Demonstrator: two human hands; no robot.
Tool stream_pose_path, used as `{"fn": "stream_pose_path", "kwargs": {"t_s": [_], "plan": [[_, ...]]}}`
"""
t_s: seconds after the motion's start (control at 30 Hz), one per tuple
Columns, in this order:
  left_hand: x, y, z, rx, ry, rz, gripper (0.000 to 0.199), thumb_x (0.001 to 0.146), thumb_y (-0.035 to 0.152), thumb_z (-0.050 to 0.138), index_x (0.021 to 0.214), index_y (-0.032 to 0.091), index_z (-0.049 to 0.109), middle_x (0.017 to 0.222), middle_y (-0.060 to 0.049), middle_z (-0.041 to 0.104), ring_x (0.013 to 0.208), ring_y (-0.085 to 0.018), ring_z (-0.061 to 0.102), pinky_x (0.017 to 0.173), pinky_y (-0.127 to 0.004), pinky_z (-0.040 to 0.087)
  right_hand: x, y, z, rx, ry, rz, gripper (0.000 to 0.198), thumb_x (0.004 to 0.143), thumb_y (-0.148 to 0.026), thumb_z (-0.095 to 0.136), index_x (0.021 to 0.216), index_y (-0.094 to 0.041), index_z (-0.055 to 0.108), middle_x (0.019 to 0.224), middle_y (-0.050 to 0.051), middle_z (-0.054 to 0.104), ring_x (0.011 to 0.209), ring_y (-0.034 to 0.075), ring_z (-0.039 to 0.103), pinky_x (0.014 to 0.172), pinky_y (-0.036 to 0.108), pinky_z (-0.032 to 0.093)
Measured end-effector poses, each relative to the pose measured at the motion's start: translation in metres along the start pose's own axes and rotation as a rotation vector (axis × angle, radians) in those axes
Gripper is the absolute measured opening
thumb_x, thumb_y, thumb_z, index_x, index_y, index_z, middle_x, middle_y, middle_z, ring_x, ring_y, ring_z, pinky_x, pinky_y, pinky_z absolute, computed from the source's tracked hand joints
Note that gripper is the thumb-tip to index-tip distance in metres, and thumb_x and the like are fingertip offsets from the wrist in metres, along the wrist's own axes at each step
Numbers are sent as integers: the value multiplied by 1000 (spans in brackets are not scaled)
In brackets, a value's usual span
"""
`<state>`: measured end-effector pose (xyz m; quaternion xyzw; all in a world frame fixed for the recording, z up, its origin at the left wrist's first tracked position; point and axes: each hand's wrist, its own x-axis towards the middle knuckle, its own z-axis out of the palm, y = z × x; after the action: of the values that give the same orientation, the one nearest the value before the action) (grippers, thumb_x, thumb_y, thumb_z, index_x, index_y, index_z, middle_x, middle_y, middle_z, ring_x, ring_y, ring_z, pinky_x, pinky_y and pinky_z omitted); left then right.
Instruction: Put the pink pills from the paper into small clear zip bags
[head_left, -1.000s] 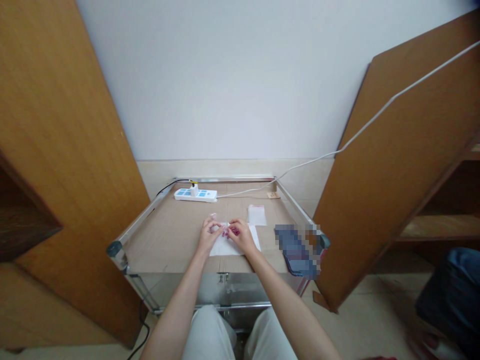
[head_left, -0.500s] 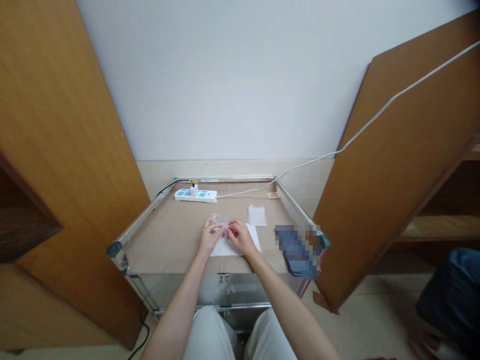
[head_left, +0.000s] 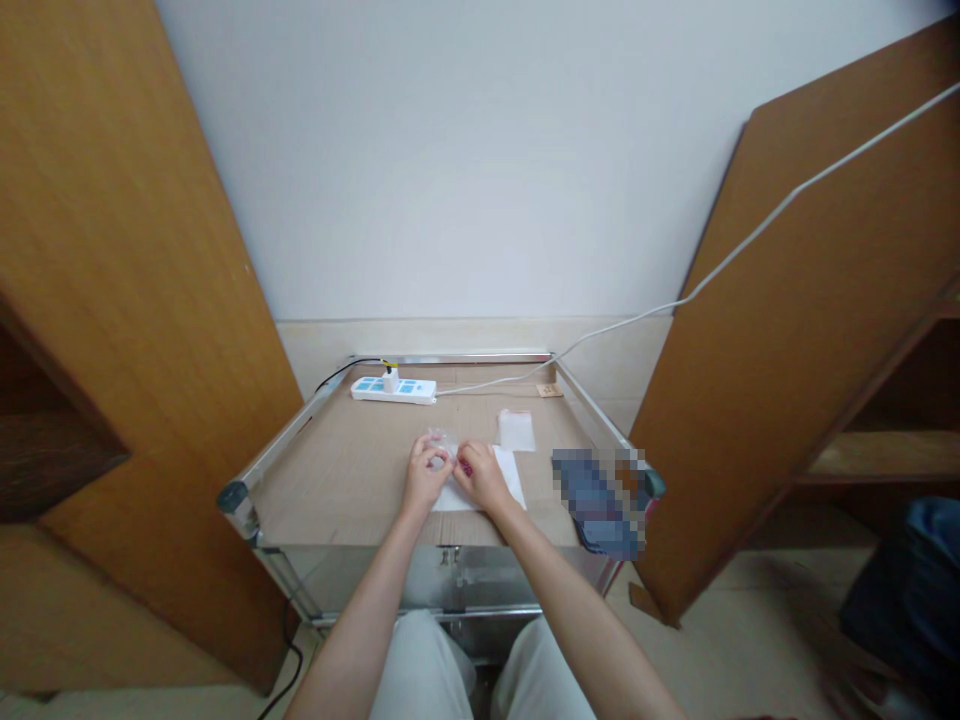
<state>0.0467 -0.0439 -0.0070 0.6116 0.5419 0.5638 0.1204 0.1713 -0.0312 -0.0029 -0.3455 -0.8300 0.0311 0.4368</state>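
Observation:
Over a white sheet, my two hands meet with their fingertips close together. My left hand is closed in a pinch, thumb and forefinger curved into a ring, on a small clear plastic bag. My right hand is closed too, its fingers bent round a string of dark red beads, which they partly hide. Whether the beads touch the plastic I cannot tell. A flat clear packet lies just beyond the sheet on the right.
The cardboard-covered cart top has a metal rail round it. A white power strip with a plug lies at the back, its cable running right. A dark blue, partly pixelated item rests at the right. Wooden panels stand on both sides.
My left fingers have shifted and curled into a rounder pinch, and the clear plastic sits a little further right. My right hand stays almost in place with the red beads.

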Motion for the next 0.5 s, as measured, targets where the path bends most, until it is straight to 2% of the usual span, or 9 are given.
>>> {"fn": "stream_pose_path", "kwargs": {"t_s": [0.1, 0.23, 0.33, 0.43, 0.5], "plan": [[1, -1, 0, -8, 3, 6, 4, 59, 16, 54, 55, 16, 55, 93, -6, 50, 88, -17, 49, 60, -23, 41, -1, 2, 1, -4, -10, -1, 6, 73, -17, 44, 68, -17, 44, 70, 2, 48, 68, 14, 42, 64, 25, 29], [2, -5, 0, -40, 54, 6, 7, 55, 11, 54, 51, 17, 52, 85, -4, 51, 88, -17, 48, 74, -28, 40, -2, 5, -2, -12, 44, 83, 7, 72, -16, 44, 65, -18, 42, 65, 1, 44, 65, 14, 41, 61, 25, 28], [3, -6, -1, -102, 55, -38, 7, 55, 12, 54, 51, 17, 53, 82, -3, 50, 88, -17, 48, 78, -29, 38, -2, 5, -4, -5, 63, 103, 6, 72, -18, 44, 66, -18, 43, 65, 1, 44, 65, 14, 41, 61, 25, 29], [5, -6, -3, -126, 48, -69, 6, 55, 12, 53, 51, 17, 54, 80, -3, 50, 88, -17, 48, 77, -29, 39, -2, 3, -5, 14, 66, 108, 3, 73, -17, 43, 73, -18, 46, 70, 2, 47, 70, 15, 43, 65, 26, 31], [5, -7, -4, -121, 37, -72, 6, 56, 12, 53, 52, 16, 55, 82, -4, 50, 88, -17, 48, 76, -29, 39, -1, 3, -5, 26, 46, 78, 9, 72, -15, 44, 79, -17, 48, 81, 5, 50, 77, 16, 45, 68, 28, 32]]}}
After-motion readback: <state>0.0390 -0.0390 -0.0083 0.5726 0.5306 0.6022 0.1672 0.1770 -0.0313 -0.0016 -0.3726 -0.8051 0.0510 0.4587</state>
